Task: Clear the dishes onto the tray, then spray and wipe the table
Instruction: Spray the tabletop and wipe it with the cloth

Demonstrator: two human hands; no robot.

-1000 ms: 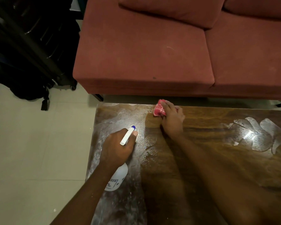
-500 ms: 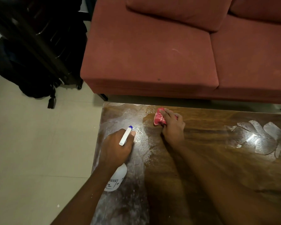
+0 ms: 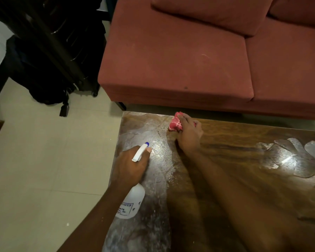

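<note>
My left hand (image 3: 130,165) grips a white spray bottle (image 3: 130,202) by its neck, over the left part of the dark wooden table (image 3: 235,160). The blue-tipped nozzle points toward the far edge. My right hand (image 3: 189,133) presses a folded red-and-white cloth (image 3: 175,123) onto the table close to its far edge. The left part of the tabletop looks whitish and smeared; the strip to the right of the cloth is darker. No dishes or tray are in view.
A red sofa (image 3: 180,60) stands just beyond the table's far edge. Black luggage and a bag (image 3: 49,57) sit on the tiled floor (image 3: 44,160) at the upper left. Glossy wet streaks (image 3: 289,159) shine on the table's right side.
My right hand has slid the cloth a little farther toward the table's far edge. The left hand keeps its hold on the bottle in about the same spot. The view has shifted left.
</note>
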